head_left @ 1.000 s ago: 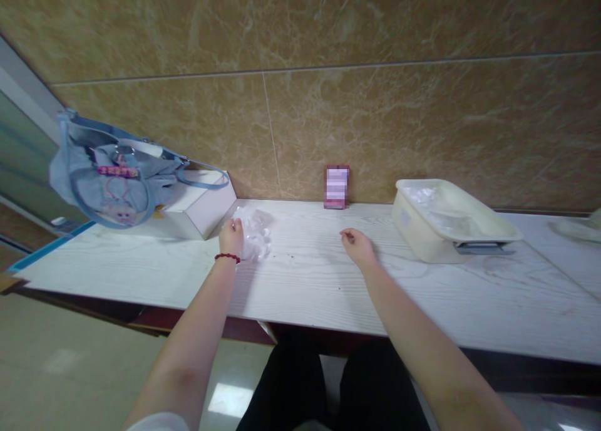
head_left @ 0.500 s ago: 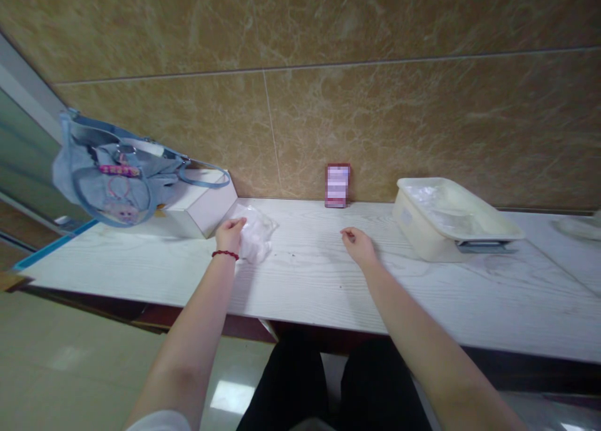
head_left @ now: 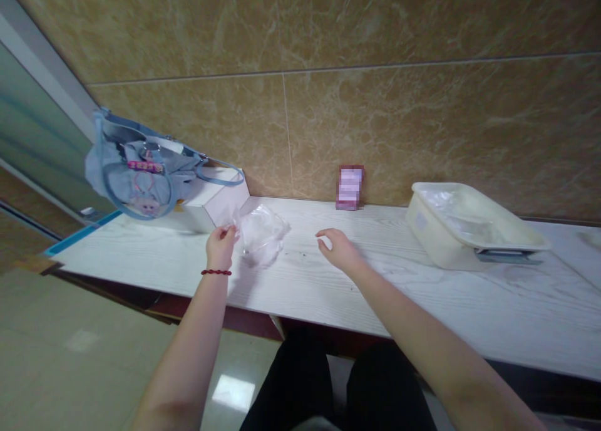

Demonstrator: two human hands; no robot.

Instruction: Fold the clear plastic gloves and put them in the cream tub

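Note:
My left hand (head_left: 220, 243), with a dark red bracelet at the wrist, pinches the edge of a clear plastic bag (head_left: 236, 221). Beside it, on the white wood-grain table, lies a heap of clear plastic bags (head_left: 263, 230); where the pinched one ends and the heap starts is hard to see. To the right of the heap, my right hand (head_left: 339, 249) hovers over the table with thumb and index finger apart and nothing between them.
A light blue denim bag (head_left: 126, 180) sits on a white box (head_left: 213, 205) at the left. A phone (head_left: 350, 188) leans against the marbled wall. At the right stands a cream plastic bin (head_left: 434, 237) holding clear plastic (head_left: 474, 221). Dark specks dot the table (head_left: 319, 293).
My left hand has drawn a bag edge up and left, off the heap. My right hand has moved left towards the heap and its fingers have parted. The camera view has shifted slightly left.

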